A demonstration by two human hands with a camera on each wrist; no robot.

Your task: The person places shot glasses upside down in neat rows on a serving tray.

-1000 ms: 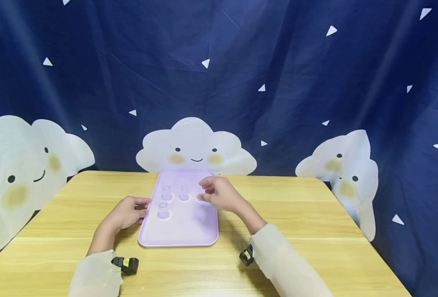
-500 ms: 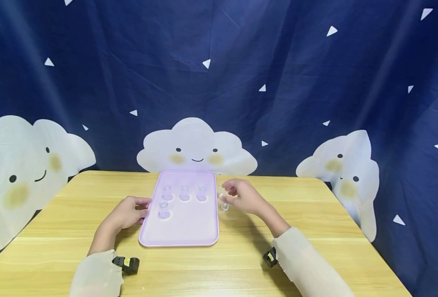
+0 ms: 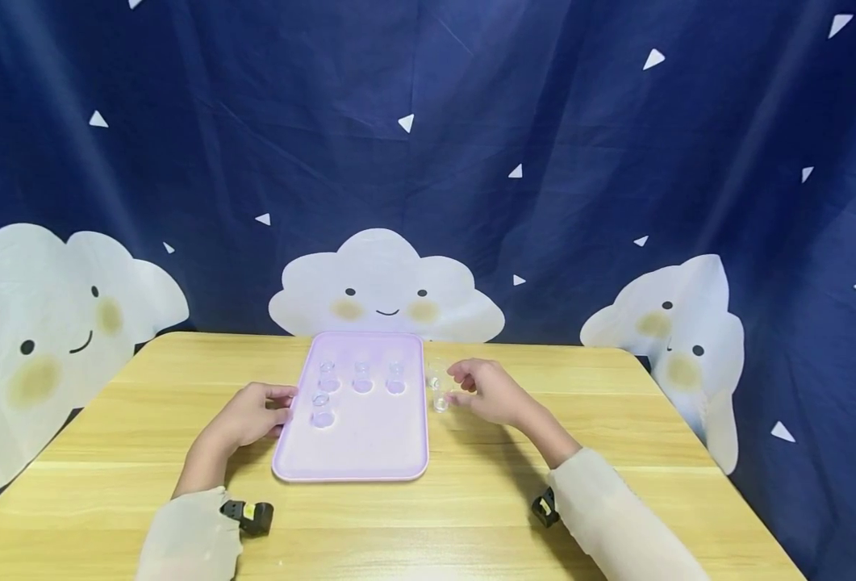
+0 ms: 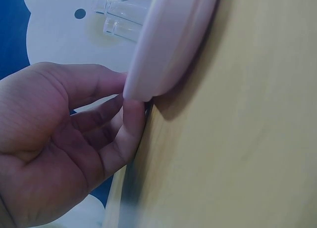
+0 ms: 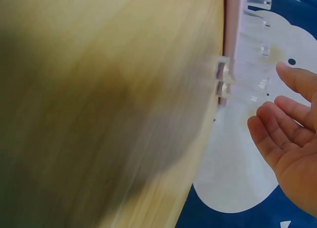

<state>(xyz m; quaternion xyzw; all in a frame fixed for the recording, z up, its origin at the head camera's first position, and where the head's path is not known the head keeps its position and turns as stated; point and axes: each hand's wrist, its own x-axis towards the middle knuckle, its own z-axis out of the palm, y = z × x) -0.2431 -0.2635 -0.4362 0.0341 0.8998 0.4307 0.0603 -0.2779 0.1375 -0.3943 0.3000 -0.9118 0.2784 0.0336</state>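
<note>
My left hand (image 3: 253,415) holds the left rim of a lilac tray (image 3: 355,452), its fingertips pinching the edge in the left wrist view, where clear glass (image 4: 121,13) stands above the rim. Three small clear glass bottles stand in a row across the tray's back half, the rightmost bottle (image 3: 395,379) near the right rim. Another glass bottle (image 3: 322,411) stands in front of the leftmost. Just outside the right rim, two similar bottles stand on the table, the nearer bottle (image 3: 440,401) close to my right fingertips. My right hand (image 5: 292,139) has its fingers apart, with nothing between them.
The wooden table (image 3: 580,500) extends around the tray on both sides and in front. Behind it hangs a dark blue curtain (image 3: 544,121) with white clouds and triangles. A small black camera sits on each wrist.
My right hand let go of a bottle at the right end of the back row, then moved right to the bottles beside the tray. The left hand stays at the tray's rim.
</note>
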